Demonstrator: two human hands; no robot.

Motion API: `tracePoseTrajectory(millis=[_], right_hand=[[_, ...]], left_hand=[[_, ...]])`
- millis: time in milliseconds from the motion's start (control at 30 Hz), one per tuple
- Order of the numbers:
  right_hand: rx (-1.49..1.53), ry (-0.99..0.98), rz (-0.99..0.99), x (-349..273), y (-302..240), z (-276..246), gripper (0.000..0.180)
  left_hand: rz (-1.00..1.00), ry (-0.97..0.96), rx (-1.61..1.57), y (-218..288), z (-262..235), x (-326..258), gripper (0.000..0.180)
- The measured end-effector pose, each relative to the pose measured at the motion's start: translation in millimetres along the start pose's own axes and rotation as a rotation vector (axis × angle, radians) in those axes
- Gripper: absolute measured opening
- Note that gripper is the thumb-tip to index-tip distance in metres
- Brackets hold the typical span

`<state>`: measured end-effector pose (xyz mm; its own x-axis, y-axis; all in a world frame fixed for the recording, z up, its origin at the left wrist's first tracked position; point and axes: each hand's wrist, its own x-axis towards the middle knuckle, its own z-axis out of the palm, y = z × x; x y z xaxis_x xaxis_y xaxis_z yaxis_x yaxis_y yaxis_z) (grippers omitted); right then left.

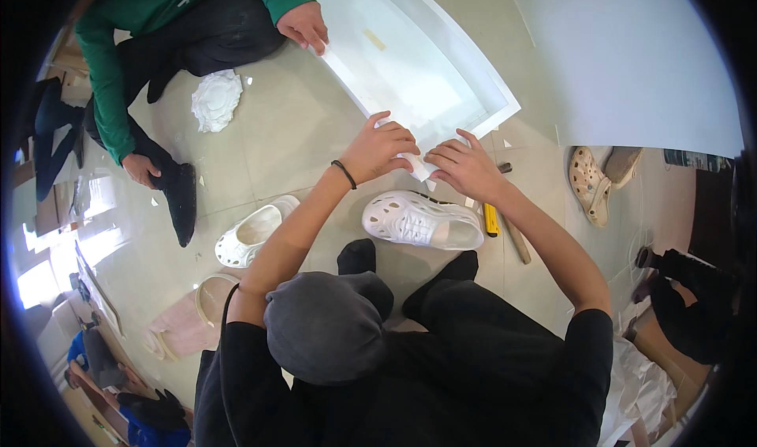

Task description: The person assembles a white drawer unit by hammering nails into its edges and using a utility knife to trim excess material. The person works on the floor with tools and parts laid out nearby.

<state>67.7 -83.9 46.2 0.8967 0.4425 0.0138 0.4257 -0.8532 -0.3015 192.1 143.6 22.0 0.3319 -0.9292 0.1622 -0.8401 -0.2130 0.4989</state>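
A shallow white tray-like frame (473, 49) with raised edges lies tilted in front of me, its near corner at my hands. My left hand (382, 151) is closed at this corner, its fingers curled over a white strip (418, 165) that looks like paper or film. From the other side my right hand (467, 165) pinches the same strip, thumb and fingers close together. The fingers partly hide the strip and the corner beneath it. Farther up the frame's left edge, a co-worker's hand (306, 27) in a green sleeve rests on the rim.
White clogs (422, 220) lie just below my hands. Beside them are a yellow utility knife (491, 220) and a wooden-handled tool (516, 240). Beige clogs (587, 185) stand at right, near a large white panel (639, 61). Crumpled white material (217, 100) lies near the co-worker.
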Motion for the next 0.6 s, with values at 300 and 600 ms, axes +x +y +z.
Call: tracePoseTrajectory(millis=[300,600], right_hand=[[-0.019,0.087,-0.026,-7,-2,4,0.039],[-0.028,0.107,1.004,-176,27,50,0.038]], left_hand=[[-0.076,-0.295,-0.129,-1,-14,23,0.035],[-0.14,-0.418,-0.015,21,0,36,0.042]])
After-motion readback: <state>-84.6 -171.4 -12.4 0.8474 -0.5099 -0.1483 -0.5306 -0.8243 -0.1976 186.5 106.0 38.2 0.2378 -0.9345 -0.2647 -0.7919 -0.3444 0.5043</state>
